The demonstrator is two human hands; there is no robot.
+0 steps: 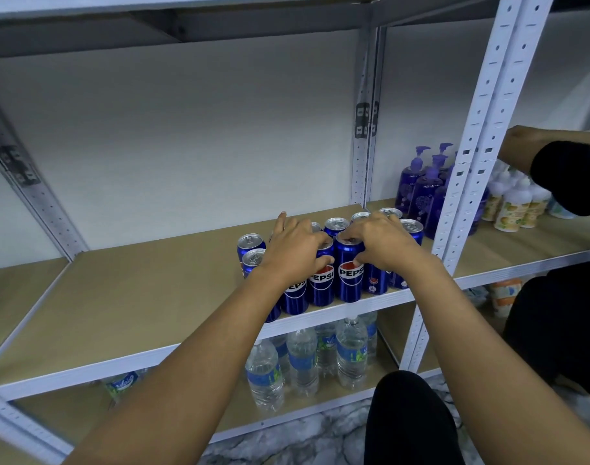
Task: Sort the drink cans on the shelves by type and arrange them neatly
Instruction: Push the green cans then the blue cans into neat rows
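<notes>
The blue cans [324, 263] stand in a tight group on the middle shelf [152, 297], near its front edge and right end. The left hand [295, 255] curls around one front can and the right hand [381, 245] pinches the can beside it [349, 273]. I would push them together gently, logos turned forward. The labels read "PEPSI".
</notes>
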